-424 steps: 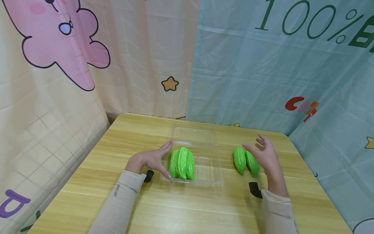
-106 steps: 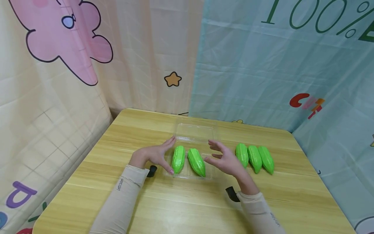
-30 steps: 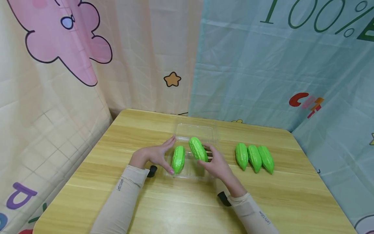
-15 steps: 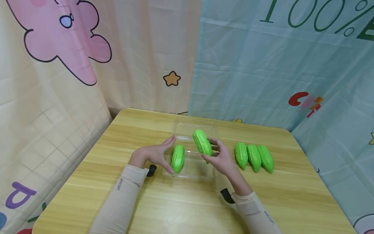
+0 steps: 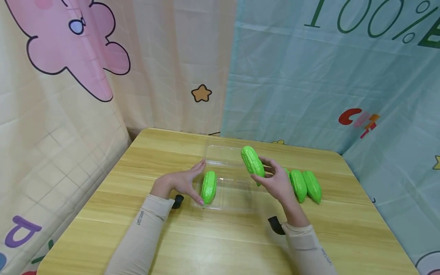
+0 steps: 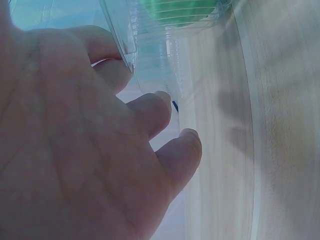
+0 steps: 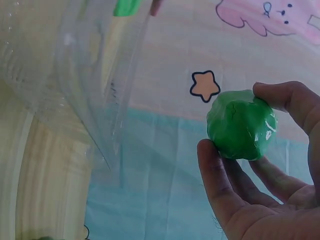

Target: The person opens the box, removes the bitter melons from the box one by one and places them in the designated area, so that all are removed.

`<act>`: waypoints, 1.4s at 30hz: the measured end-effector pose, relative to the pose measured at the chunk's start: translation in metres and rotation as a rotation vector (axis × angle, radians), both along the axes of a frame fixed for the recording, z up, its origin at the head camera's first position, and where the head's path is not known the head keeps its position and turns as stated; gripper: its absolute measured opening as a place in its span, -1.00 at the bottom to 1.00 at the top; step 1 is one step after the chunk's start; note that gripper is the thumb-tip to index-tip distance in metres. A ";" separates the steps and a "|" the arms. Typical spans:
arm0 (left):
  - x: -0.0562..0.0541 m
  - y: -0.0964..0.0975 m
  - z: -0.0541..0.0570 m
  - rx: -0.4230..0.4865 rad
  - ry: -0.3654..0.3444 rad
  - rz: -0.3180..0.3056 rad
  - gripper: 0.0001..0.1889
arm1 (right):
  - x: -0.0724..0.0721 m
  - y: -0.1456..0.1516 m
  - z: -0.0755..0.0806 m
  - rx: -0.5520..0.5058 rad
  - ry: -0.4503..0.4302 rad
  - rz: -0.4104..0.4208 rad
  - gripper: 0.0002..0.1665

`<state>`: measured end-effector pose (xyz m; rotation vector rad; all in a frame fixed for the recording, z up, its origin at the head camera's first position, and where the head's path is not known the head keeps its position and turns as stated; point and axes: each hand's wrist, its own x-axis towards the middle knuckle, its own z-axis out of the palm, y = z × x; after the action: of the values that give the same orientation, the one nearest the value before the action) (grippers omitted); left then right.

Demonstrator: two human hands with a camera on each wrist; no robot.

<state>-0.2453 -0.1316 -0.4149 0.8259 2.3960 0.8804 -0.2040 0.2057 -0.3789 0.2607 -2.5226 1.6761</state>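
Note:
My right hand (image 5: 276,181) pinches a bright green ribbed bitter melon (image 5: 252,161) between thumb and fingers. It is held raised by the right part of a clear plastic clamshell box (image 5: 237,209). In the right wrist view the bitter melon (image 7: 240,125) shows end-on in the fingertips. My left hand (image 5: 180,184) spans the box's left side, thumb by the front edge and fingers by the back, all spread and fairly straight. In the left wrist view, fingertips touch the clear plastic (image 6: 120,37). Another bitter melon (image 5: 209,187) lies in the box beside the left thumb.
Two bitter melons, a nearer one (image 5: 298,185) and a farther-right one (image 5: 313,186), lie on the wooden table (image 5: 206,244); a third is mostly hidden behind my right hand. The box's lid (image 5: 224,154) lies open behind it. Printed curtains (image 5: 292,95) surround the table's back and sides.
Since 3.5 seconds ago, my right hand has taken the right bitter melon from the box, lifted it and carried it rightward. Earlier, three lay together in the box. My left hand stays put.

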 end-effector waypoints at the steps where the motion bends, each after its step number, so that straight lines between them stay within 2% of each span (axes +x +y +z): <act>1: 0.000 0.000 0.000 0.001 -0.001 0.000 0.54 | 0.000 0.003 0.001 0.000 -0.003 -0.006 -0.19; 7: 0.001 -0.001 0.000 0.004 0.000 -0.003 0.54 | -0.002 0.024 0.009 0.008 -0.025 -0.068 -0.18; 15: 0.000 -0.001 -0.001 -0.002 -0.003 0.000 0.55 | -0.003 0.056 0.019 0.041 -0.062 -0.193 -0.16; 20: 0.001 0.000 0.001 0.013 0.005 -0.003 0.53 | -0.003 0.068 0.022 0.027 -0.049 -0.237 -0.17; 25: 0.002 0.000 0.000 0.021 0.010 0.002 0.52 | -0.001 0.080 0.025 0.010 -0.078 -0.287 -0.14; 30: 0.002 0.001 0.000 0.015 0.009 0.008 0.52 | 0.000 0.092 0.026 -0.013 -0.114 -0.340 -0.13; 42: 0.002 0.001 0.000 0.008 0.001 0.011 0.54 | -0.002 0.121 0.020 0.044 -0.208 -0.425 -0.11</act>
<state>-0.2432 -0.1311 -0.4152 0.8178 2.4014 0.8947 -0.2060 0.3267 -0.3591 -0.4397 -2.5174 1.5430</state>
